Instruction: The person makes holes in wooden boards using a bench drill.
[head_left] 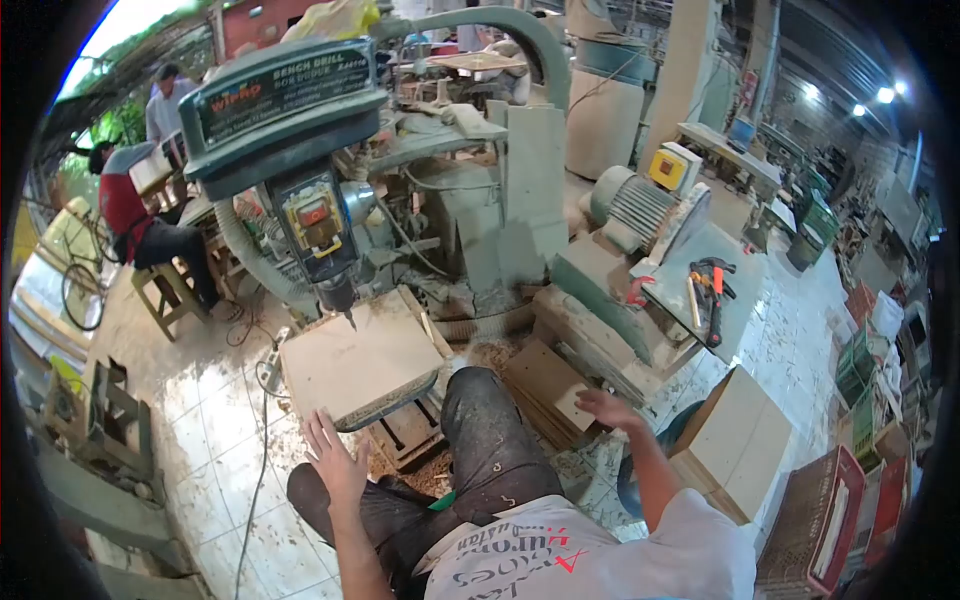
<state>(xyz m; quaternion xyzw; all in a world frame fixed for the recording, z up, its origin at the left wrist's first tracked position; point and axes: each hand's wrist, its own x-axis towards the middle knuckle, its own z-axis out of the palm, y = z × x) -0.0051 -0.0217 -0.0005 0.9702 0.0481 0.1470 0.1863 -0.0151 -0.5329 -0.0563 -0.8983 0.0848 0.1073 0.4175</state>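
A green bench drill (285, 115) stands in front of me, its drill bit (349, 318) pointing down over a pale square board (365, 360) on the drill's table. My left hand (337, 465) is open, fingers spread right at the board's near left corner. Over on the other side, my right hand (610, 408) is open and holds nothing, its fingers stretched toward a low stack of brown panels (545, 380) on the floor. Between the two hands are my knees, in dusty dark trousers. Wood shavings (428, 475) lie beneath the drill table.
To the right stand a machine with a grey motor (640, 205), hand tools (712, 295) on its plate, a taller stack of boards (735, 435) and a red crate (825, 520). A cable (262, 455) crosses the tiled floor. One person (125, 200) sits at far left, another behind.
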